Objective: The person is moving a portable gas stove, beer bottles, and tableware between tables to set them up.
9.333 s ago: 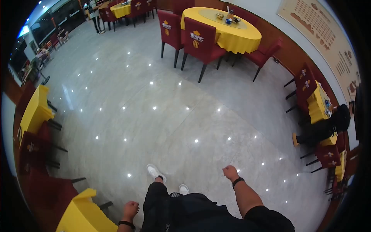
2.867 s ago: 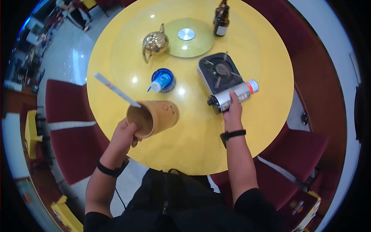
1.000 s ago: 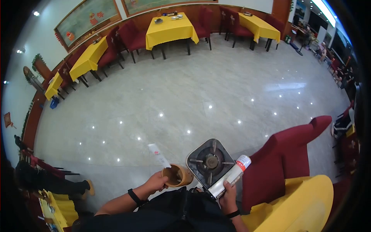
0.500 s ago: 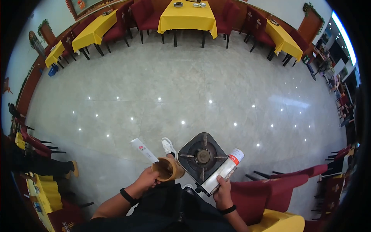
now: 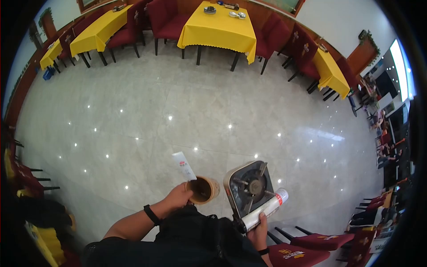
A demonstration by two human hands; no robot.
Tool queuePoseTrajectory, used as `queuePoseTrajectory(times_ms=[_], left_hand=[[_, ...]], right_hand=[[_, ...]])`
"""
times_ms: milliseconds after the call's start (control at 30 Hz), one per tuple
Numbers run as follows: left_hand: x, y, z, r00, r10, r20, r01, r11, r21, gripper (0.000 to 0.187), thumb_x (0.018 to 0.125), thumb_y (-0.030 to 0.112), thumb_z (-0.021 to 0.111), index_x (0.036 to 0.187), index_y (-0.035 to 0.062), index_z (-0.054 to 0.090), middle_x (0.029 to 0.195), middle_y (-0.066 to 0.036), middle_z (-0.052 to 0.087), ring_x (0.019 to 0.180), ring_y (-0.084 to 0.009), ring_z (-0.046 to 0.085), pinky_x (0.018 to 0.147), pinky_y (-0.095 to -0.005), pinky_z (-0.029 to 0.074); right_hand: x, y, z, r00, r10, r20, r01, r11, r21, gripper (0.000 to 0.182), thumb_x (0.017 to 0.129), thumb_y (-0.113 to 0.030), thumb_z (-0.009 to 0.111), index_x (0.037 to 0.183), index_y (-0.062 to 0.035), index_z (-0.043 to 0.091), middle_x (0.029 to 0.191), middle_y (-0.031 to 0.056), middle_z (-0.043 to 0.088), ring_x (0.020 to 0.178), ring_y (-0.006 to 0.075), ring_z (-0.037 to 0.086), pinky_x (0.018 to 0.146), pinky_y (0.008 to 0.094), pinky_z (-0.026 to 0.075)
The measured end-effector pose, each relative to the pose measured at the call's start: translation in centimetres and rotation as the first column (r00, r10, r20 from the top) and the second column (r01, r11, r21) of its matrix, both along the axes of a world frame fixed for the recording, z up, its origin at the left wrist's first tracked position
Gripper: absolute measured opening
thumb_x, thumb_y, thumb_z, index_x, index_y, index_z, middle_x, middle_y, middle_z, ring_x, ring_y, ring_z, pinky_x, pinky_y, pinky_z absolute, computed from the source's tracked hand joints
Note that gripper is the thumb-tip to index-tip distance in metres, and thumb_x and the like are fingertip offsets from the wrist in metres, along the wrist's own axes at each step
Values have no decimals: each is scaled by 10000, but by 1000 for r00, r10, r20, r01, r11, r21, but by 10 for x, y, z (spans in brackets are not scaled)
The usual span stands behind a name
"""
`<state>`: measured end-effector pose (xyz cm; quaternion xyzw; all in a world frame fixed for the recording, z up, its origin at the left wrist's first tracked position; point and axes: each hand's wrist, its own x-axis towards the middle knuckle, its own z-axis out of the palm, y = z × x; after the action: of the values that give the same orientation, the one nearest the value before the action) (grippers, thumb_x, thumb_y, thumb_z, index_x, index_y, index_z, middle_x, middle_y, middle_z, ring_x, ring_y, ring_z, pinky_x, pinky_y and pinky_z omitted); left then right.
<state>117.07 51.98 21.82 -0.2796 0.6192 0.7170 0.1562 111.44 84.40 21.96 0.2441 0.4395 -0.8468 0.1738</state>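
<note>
Stove (image 5: pixel 249 189) and brown cup (image 5: pixel 204 190) are both held up over the grey floor (image 5: pixel 147 93), whereas about three seconds ago the stove rested on a round yellow table with the cup above it. The two things are now, it seems, simply being carried, away from that table.

The left hand (image 5: pixel 179 195) is closed on the left side of the cup's rim; a white paper slip (image 5: pixel 184 165) with red print leans out over that rim. The right hand (image 5: pixel 259 233) grips a silver canister (image 5: pixel 265 210) lying along the stove's near right edge — any fingers under the stove are hidden, so their hold there cannot be told.

Since half a second ago the stove has tipped, showing more of its left side wall, and a gap has opened between it and the cup. That tilt probably leaves more depending on the right hand's grip.

Across the floor, dark plates (image 5: pixel 210 10) stand toward the far left corner of a yellow-clothed table (image 5: pixel 218 33) — white dishes (image 5: pixel 237 15) nearer its right edge.
</note>
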Motion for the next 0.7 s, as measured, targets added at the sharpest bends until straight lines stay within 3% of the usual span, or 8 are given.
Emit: queuePoseTrajectory(times_ms=[167,267,400,567,633,700], left_hand=[[-60,-43,26,995,103,8,-103,995,-18,338,840,99,452,1158,2,515,782,-62,591,572,-113,548,500,-254,453],[-76,-71,23,984,133,116,-131,991,-25,311,866,113,440,1150,19,525,754,-67,579,532,-106,515,428,-239,402],[-132,-99,14,943,259,209,-258,966,-29,260,886,132,447,1103,17,531,734,-86,575,503,-114,502,392,-233,379],[-211,-117,16,929,333,161,-313,940,-138,228,885,131,449,1059,9,532,705,-104,569,483,-137,500,388,-255,394],[-239,-123,33,918,354,179,-335,933,-129,230,883,125,446,1058,7,538,711,-104,574,495,-138,509,385,-248,392],[-261,-129,45,899,412,150,-401,911,-98,195,876,128,452,1018,23,535,679,-72,567,485,-114,491,389,-240,371]], right_hand=[[-69,-39,-3,1000,0,21,1,999,-39,311,938,-279,584,1140,-65,484,984,64,584,910,220,607,865,399,505],[-102,-67,0,999,33,11,-32,997,-65,322,933,-267,589,1153,-58,477,994,65,584,920,219,608,862,398,508],[-191,-102,-20,998,49,37,-46,995,-87,336,927,-242,584,1173,-44,470,998,73,584,938,227,607,878,402,509],[-319,-136,-54,991,131,22,-129,989,-72,379,904,-197,591,1213,-24,457,1045,97,584,985,249,609,906,423,508],[-373,-152,-38,977,214,-13,-214,972,-99,403,904,-195,594,1240,-27,448,1080,100,586,993,255,608,916,429,503],[-420,-168,-30,982,183,-43,-186,979,-79,397,905,-187,595,1238,-31,447,1074,93,586,986,255,610,915,429,505]])
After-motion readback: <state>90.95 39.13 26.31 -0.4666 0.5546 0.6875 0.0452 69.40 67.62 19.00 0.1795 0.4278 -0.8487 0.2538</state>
